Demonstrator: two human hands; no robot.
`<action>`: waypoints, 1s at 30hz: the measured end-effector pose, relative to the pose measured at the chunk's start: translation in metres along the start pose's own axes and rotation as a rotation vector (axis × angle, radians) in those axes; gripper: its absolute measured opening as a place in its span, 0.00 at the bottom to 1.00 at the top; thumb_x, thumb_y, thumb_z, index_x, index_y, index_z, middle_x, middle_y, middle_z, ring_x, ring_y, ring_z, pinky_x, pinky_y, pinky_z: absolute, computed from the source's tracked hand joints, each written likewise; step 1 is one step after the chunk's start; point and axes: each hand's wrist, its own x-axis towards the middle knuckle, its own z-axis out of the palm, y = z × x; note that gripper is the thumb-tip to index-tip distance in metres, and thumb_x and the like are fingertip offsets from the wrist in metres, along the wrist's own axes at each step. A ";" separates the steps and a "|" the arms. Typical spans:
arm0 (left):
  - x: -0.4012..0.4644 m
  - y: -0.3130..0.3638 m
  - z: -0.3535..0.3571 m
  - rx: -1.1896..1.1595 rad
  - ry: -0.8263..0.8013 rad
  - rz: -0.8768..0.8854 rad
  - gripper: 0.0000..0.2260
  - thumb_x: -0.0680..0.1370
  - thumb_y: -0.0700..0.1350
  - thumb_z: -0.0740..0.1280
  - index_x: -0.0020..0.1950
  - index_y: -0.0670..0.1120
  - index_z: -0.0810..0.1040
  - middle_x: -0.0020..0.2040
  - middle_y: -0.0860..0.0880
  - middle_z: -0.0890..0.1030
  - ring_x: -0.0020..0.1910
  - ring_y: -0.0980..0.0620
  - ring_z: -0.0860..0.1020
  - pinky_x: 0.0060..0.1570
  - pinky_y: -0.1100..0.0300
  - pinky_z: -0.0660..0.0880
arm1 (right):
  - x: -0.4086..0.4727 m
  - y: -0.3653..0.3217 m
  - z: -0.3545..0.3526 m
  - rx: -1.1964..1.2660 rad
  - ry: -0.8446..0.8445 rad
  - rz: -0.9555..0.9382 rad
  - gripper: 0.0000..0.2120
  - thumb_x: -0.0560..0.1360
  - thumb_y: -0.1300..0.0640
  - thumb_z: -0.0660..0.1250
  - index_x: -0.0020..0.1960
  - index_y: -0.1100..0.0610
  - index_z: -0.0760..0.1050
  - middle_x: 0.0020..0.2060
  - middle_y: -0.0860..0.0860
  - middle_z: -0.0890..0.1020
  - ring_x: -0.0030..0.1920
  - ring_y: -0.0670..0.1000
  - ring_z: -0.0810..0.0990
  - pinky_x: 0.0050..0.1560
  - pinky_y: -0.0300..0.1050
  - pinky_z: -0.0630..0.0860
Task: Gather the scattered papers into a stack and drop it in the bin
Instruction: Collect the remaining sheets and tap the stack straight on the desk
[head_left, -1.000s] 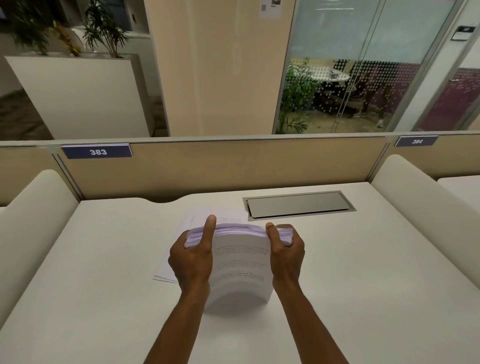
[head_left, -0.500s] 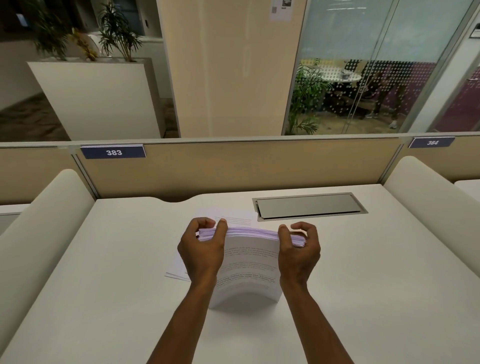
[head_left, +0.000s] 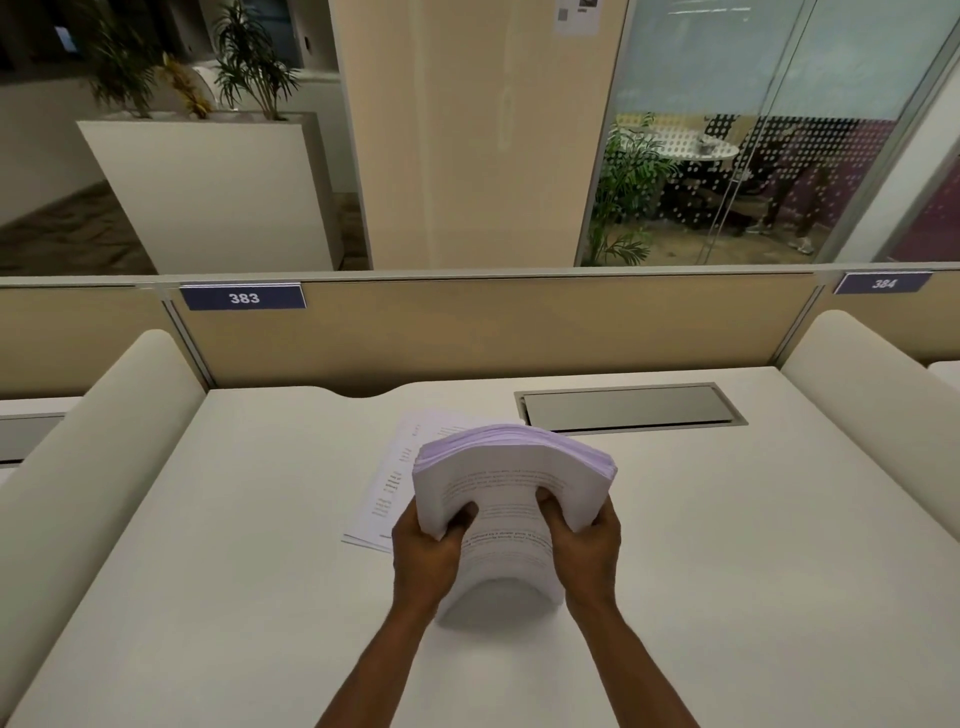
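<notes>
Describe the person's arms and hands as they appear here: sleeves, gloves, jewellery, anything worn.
Both forearms are bare up to the bottom edge of the picture, so no sleeve shows. The left hand and the right hand wear no gloves. No watch, bracelet or band shows at either wrist, and no ring shows on the parts of the fingers that can be seen; several fingers are hidden behind the paper.

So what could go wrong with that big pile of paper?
1. The paper stack is bowed between the left hand and right hand; if either grip loosens, pages may fan out.
2. The loose sheets lying flat on the desk beside it could be forgotten.
</notes>
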 end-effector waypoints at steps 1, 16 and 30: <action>0.000 0.000 -0.002 -0.002 0.006 0.017 0.16 0.67 0.55 0.79 0.52 0.54 0.85 0.46 0.54 0.88 0.47 0.55 0.86 0.40 0.59 0.84 | 0.001 -0.001 -0.001 0.015 -0.001 -0.010 0.22 0.67 0.45 0.80 0.59 0.45 0.80 0.49 0.45 0.87 0.49 0.46 0.86 0.42 0.40 0.83; -0.006 -0.036 -0.019 0.193 -0.027 -0.108 0.14 0.74 0.42 0.77 0.48 0.61 0.81 0.45 0.59 0.86 0.49 0.56 0.84 0.42 0.64 0.80 | -0.028 0.050 -0.011 -0.130 -0.101 0.133 0.14 0.71 0.55 0.80 0.54 0.49 0.82 0.44 0.44 0.87 0.46 0.46 0.85 0.40 0.35 0.81; 0.141 0.017 -0.008 0.437 -0.313 -0.393 0.24 0.76 0.54 0.74 0.69 0.46 0.78 0.65 0.45 0.82 0.59 0.42 0.82 0.61 0.45 0.80 | 0.096 0.047 0.055 -0.121 -0.186 0.532 0.20 0.73 0.54 0.77 0.62 0.59 0.78 0.54 0.56 0.85 0.52 0.58 0.86 0.57 0.60 0.82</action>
